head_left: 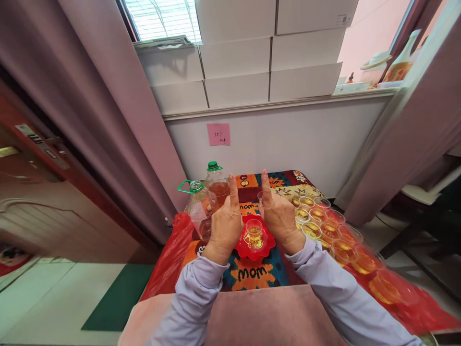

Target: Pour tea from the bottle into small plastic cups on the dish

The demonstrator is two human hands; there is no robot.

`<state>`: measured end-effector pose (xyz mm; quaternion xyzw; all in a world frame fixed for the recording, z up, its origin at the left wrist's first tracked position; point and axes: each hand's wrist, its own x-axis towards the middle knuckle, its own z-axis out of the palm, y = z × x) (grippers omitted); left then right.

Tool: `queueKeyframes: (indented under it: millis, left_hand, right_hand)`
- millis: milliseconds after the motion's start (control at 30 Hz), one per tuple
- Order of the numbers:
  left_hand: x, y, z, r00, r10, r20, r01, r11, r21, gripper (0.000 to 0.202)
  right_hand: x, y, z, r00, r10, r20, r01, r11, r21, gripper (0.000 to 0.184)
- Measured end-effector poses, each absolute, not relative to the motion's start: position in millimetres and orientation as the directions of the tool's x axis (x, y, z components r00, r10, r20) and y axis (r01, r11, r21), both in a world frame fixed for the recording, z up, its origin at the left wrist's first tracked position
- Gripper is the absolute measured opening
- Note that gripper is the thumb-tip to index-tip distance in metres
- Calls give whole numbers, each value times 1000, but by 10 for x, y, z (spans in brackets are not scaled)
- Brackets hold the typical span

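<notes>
While index fingers point straight up, left hand [226,222] and right hand [280,216] flank glossy red scalloped plate [267,246]; other fingers curled, cannot tell whether gripping anything. Flared clear cup [254,231], amber liquid inside, stands on plate, between hands. Patterned cloth [277,276] beneath. Clear green-topped jugs [218,192] left; rows of round cups [320,215] right, on red sheet [428,302].
</notes>
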<state>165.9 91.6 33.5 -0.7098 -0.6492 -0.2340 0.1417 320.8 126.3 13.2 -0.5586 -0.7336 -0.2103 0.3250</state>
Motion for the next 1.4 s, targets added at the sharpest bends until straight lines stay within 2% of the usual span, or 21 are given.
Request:
queueKeyframes:
  millis: [233,433,700,800,900,967,1033,1133,1233,1400]
  left_hand:
    - [1668,906,370,46,850,524,991,-106,84,123]
    - [1692,869,406,33,865,501,991,-93,96,115]
    - [1646,809,347,47,847,529,979,-144,144,105]
    - [1558,554,104,151,819,553,938,-295,181,89]
    - [1450,99,-367,346,762,548,841,-511,179,44]
    - [1375,-240,-755,400,781,481,801,-552,231,20]
    - [1299,-534,-1126,399,822,405,760,-544,356,24]
    - [1208,-801,-1529,347,859,376,706,-504,498,21]
    - [1177,-874,-1697,287,867,407,740,-471,480,26]
    - [1199,-857,-1691,291,881,374,783,-444,435,26]
  right_hand:
    - [3221,1254,147,-156,672,724,964,262,-36,88]
    - [3231,1238,148,-159,679,716,957,285,-59,93]
    - [3277,1155,165,-178,701,690,934,341,-105,86]
    - [3334,892,-59,-233,696,679,891,433,-138,73]
    - [3407,438,-568,-338,697,633,800,567,-196,45]
    - [3460,97,-1001,-396,737,548,727,616,-303,27]
    - [3512,-205,-1414,-410,796,446,659,596,-458,19]
    - [3566,-496,-1841,-355,890,286,666,455,-591,32]
    - [3566,-588,-1988,-331,901,280,683,433,-589,35]
    - [3520,-582,-1957,-327,892,313,703,451,-550,39]
